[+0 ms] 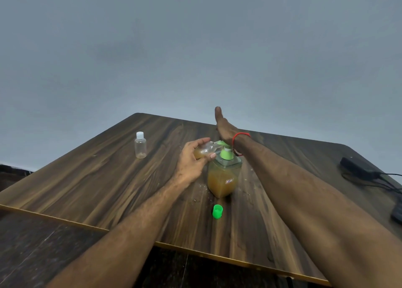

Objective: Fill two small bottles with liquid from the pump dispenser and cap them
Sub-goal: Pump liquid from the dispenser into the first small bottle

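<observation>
A clear pump dispenser [224, 179] with amber liquid and a green pump head stands mid-table. My right hand [224, 126] lies flat on top of the pump head, fingers straight and pointing away, heel of the palm pressing down. My left hand [191, 159] grips a small clear bottle [203, 150], tilted on its side with its mouth at the green spout; some amber liquid sits inside it. A loose green cap [217, 211] lies on the table in front of the dispenser. A second small bottle [140, 145] with a white cap stands upright to the left, nearly empty.
The dark wood table [108, 179] has a near edge running across the lower frame. A black adapter with cables [361, 168] lies at the right edge. A plain grey wall fills the background. Small crumbs or drops dot the table around the dispenser.
</observation>
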